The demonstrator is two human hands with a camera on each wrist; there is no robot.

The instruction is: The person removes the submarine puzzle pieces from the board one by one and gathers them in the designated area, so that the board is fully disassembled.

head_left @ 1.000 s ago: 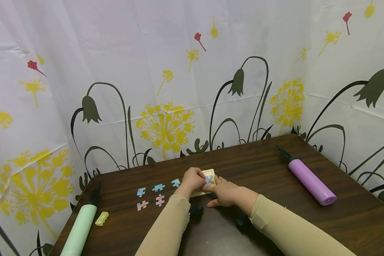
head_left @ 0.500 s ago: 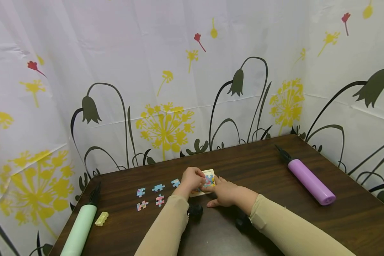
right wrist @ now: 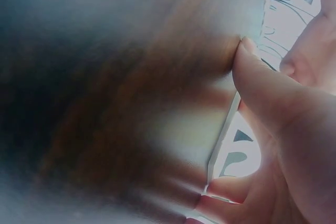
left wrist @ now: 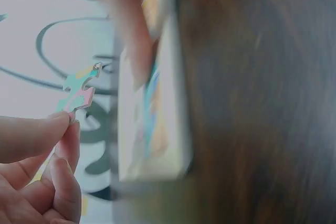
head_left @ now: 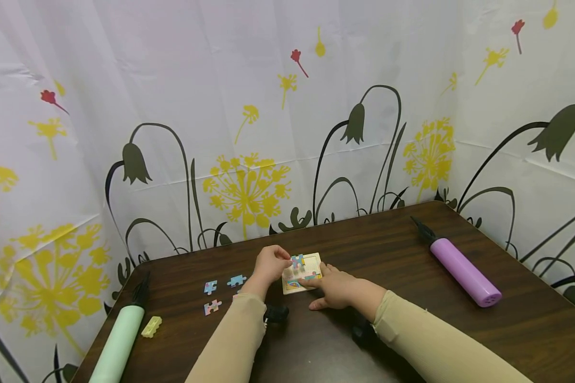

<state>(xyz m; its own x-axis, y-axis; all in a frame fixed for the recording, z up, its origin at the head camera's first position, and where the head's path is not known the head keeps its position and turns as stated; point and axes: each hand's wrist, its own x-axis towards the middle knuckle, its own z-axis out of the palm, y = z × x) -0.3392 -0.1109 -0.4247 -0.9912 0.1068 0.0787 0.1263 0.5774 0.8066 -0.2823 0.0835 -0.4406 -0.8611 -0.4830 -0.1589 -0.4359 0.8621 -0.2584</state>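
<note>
Two hands are working at the middle of the tabletop [head_left: 460, 330], and nearest the person the right hand [head_left: 337, 290] is lying on the wood with its fingers running forward to the near edge of the puzzle tray [head_left: 303, 273]; its grip is flat and pressing, with fingertips on the tray rim. Just left of it, the left hand [head_left: 268, 264] is pinching one small puzzle piece [left wrist: 80, 88] by a corner between thumb and forefinger, holding it up beside the tray's left edge.

That narrow corner pinch is looking risky to me: the piece could be twisting or slipping out and dropping among the loose pieces [head_left: 211, 287] lying to the left. If the right hand is easing off, the light tray could be sliding on the smooth wood when the piece is being pressed in. A tab meeting the wrong notch could also be bending.

The piece is looking thin and flat, printed in turquoise, pink and yellow. The tray is a pale shallow square, partly filled.

Farther out, a green pump [head_left: 117, 340] and a yellow block [head_left: 152, 326] are lying left, a purple pump [head_left: 462, 268] right, before the flowered curtain [head_left: 249, 133].
</note>
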